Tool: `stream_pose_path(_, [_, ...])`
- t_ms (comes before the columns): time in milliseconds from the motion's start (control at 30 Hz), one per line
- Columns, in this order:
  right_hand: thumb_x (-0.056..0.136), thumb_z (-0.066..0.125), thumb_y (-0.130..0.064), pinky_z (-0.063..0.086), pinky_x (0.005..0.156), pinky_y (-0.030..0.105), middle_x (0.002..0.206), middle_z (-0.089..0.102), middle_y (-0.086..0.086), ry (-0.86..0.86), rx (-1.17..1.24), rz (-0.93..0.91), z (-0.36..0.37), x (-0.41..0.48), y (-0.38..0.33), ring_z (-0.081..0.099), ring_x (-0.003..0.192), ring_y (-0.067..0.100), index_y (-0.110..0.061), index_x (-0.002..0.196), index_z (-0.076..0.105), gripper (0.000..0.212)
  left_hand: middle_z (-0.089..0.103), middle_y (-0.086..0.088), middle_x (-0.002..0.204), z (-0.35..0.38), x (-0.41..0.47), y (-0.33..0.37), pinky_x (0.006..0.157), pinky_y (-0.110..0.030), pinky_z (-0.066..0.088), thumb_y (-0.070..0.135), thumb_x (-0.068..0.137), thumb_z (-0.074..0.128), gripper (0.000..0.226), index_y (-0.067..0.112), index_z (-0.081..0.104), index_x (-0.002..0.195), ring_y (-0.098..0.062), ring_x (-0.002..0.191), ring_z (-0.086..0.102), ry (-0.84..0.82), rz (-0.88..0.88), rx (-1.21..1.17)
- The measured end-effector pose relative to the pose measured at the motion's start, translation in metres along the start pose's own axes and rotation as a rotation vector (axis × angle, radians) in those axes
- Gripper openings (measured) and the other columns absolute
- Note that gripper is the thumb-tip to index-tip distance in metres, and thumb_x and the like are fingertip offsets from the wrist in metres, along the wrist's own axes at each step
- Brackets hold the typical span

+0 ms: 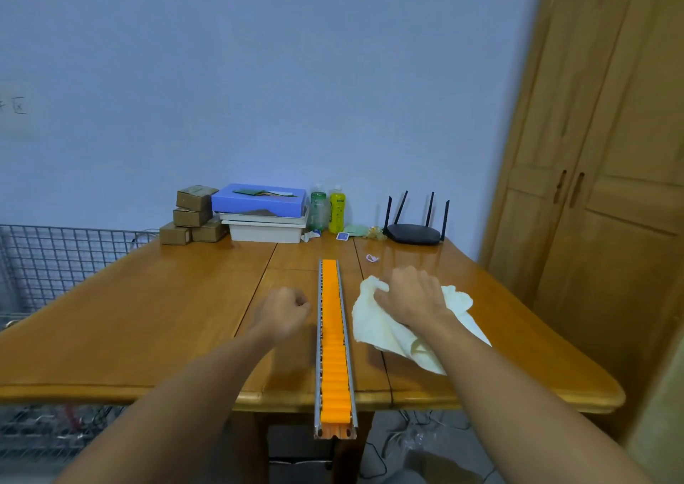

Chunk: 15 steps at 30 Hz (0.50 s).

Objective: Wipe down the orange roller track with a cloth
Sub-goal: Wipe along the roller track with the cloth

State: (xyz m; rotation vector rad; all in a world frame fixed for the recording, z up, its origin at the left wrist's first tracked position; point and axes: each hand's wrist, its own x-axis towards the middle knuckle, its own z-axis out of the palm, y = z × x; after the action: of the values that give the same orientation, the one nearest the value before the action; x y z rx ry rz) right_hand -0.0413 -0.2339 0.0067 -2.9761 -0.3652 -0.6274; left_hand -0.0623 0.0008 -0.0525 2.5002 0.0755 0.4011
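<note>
The orange roller track (333,343) lies lengthwise down the middle of the wooden table (148,320), its metal-railed near end jutting over the front edge. A pale yellow cloth (374,324) lies crumpled on the table just right of the track. My right hand (411,294) rests on the cloth with fingers curled into its upper folds, gripping it. My left hand (285,309) is a loose fist on the table just left of the track, holding nothing.
At the table's back stand small cardboard boxes (192,213), a blue box on white trays (264,217), two bottles (327,209) and a black router (414,230). A wire basket (48,261) is at left, a wooden wardrobe (592,187) at right.
</note>
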Motion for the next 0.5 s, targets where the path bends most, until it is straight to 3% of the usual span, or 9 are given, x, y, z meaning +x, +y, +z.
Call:
stream_pose_path(233, [0.095, 0.053, -0.041, 0.043, 0.065, 0.031, 0.102, 0.068, 0.002, 0.071, -0.009, -0.034, 0.014, 0.041, 0.006, 0.066, 0.087, 0.026, -0.026, 0.117, 0.068, 0.03, 0.074, -0.003, 0.1, -0.012, 0.036, -0.003, 0.082, -0.04, 0.061, 0.024, 0.1, 0.057, 0.023, 0.011, 0.076, 0.106, -0.017, 0.089, 0.068, 0.026, 0.029, 0.046])
stream_pose_path(500, [0.097, 0.052, -0.044, 0.041, 0.065, 0.029, 0.109, 0.065, -0.002, 0.048, -0.018, -0.025, 0.055, 0.076, 0.022, 0.065, 0.089, 0.022, -0.028, 0.123, 0.067, 0.034, 0.073, -0.001, 0.097, 0.012, 0.068, -0.015, 0.082, -0.037, 0.06, 0.025, 0.101, 0.057, 0.022, 0.013, 0.074, 0.109, -0.013, 0.088, 0.067, -0.005, 0.019, 0.021])
